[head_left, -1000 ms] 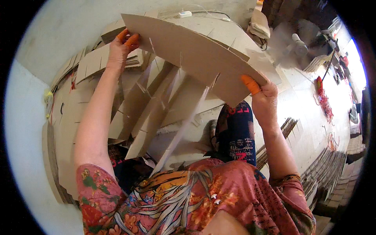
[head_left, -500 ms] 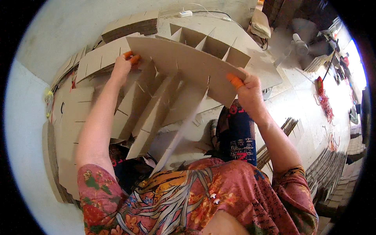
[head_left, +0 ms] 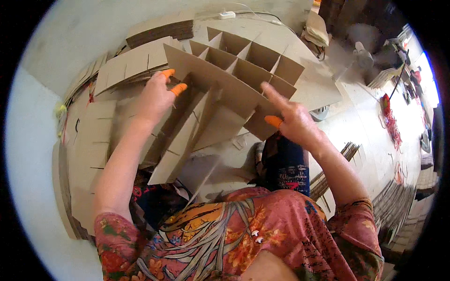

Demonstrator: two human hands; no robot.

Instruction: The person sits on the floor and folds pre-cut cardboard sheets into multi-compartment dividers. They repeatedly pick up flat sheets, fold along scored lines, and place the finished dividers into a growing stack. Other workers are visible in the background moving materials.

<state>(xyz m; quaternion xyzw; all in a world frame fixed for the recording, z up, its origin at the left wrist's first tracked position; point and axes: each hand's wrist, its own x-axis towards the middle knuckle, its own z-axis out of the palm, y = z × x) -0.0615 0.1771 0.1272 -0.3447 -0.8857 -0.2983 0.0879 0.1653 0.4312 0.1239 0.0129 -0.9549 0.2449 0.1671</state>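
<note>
A partly joined cardboard divider grid [head_left: 253, 70] stands in front of me, its strips slotted crosswise into open cells. Along its near side runs a long cardboard strip [head_left: 211, 75], with further strips [head_left: 180, 143] sticking out toward my lap. My left hand [head_left: 157, 98] is at the left part of the long strip, orange covers on its thumb and a finger, which are spread apart. At the strip's right end, my right hand [head_left: 297, 119] has its index finger stretched over the top edge and its orange-covered thumb at the near face. Its other fingers are partly hidden.
Stacked cardboard sheets [head_left: 161, 29] and slotted strips [head_left: 133, 63] lie at the back left. More slotted sheets [head_left: 91, 140] stand along the left side. A fan [head_left: 363, 56] is at the back right, red string [head_left: 390, 117] below it. Cardboard bundles [head_left: 398, 206] lie at right.
The long strip has dropped lower against the grid, showing more cells behind it. My left hand has moved right and loosened its fingers; my right index finger has straightened over the edge.
</note>
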